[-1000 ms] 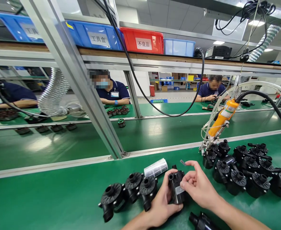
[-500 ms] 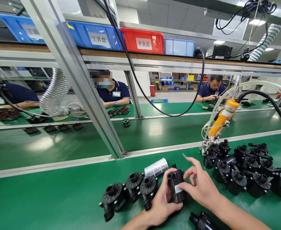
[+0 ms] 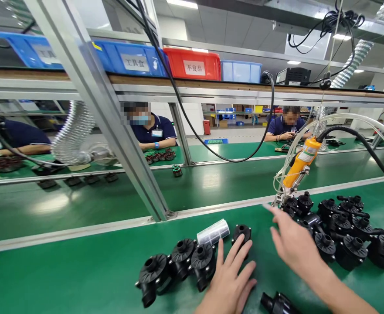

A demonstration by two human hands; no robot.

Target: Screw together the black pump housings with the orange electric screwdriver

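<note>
My left hand (image 3: 232, 272) is open, fingers spread, its fingertips over a black pump (image 3: 242, 231) that stands on the green bench and is partly covered by them. Left of that hand stand three more black pumps (image 3: 202, 257), round-lidded with short spouts. My right hand (image 3: 294, 244) is lifted to the right, index finger stretched and thumb apart. A pale sliver shows at its index fingertip, too blurred to name. Behind the left hand lies a roll of clear and white labels (image 3: 213, 232). Another black pump (image 3: 278, 303) lies at the lower edge.
Several black pumps (image 3: 351, 248) crowd the bench at right. An orange tool (image 3: 302, 162) with hoses hangs above their left end. A metal post (image 3: 113, 122) rises at left. Bins, including a red bin (image 3: 193, 65), line the shelf. Co-workers (image 3: 154, 131) sit across the line.
The labelled pump has left my left hand and now stands on the bench beside the roll. That hand has opened. My right hand has moved away to the right.
</note>
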